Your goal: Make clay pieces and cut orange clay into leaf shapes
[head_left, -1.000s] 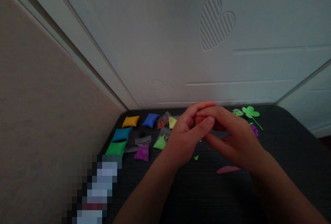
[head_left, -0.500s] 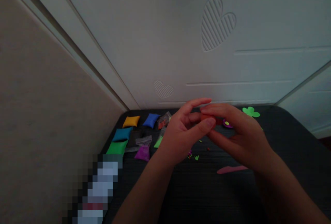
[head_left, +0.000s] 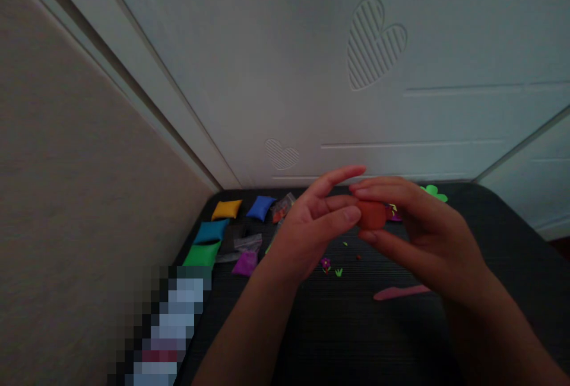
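Note:
A lump of orange-red modelling clay [head_left: 373, 215] is held up above the dark table, between my two hands. My left hand [head_left: 303, 228] pinches its left end between thumb and fingers, the index finger stretched out above. From the right, my right hand [head_left: 430, 234] grips it with fingers on top and thumb underneath. Under the hands lie a small purple flower [head_left: 326, 262], a green leaf piece [head_left: 339, 272] and tiny crumbs. A pink plastic knife [head_left: 398, 293] lies below my right hand, its right end hidden by the wrist.
On the left of the table [head_left: 329, 338] lie several clay packets: yellow [head_left: 227, 209], blue [head_left: 260, 207], teal [head_left: 211, 231], green [head_left: 202, 253] and purple [head_left: 246, 262]. A green flower shape [head_left: 434, 193] sits at the back right. Behind stands a white panel [head_left: 276, 65].
My fingers have shifted on the clay, and my right hand has moved slightly right. More of the clay now shows, with a flattened, blocky outline.

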A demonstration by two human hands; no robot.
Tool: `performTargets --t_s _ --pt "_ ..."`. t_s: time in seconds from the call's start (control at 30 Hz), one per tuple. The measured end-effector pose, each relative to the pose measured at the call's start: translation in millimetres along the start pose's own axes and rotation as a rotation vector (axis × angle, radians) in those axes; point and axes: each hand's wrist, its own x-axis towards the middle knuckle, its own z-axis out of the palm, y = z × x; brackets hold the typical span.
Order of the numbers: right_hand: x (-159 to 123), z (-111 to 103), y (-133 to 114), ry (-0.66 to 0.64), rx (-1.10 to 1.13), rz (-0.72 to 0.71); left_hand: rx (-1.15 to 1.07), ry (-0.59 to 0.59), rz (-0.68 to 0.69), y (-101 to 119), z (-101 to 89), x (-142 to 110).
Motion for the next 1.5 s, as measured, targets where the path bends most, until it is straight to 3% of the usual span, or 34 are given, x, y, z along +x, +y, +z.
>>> performTargets --t_s 0.37,0.77,1.13,1.5 --pt "2.0 -3.1 -3.8 0.043 -0.313 -0.067 0.019 0.026 0.087 -3.2 0.4 2.0" --pt "-0.4 -2.4 -1.0 0.054 -0.392 -0.081 0.03 0.083 0.127 -3.5 -0.4 3.9" --pt "-0.1 -2.5 -1.8 0.07 -0.395 -0.075 0.022 0.068 0.079 -2.6 -0.3 3.2" --pt "-0.6 -3.4 -2.3 0.075 -0.411 -0.079 0.102 0.15 0.05 -2.7 -0.8 5.6"
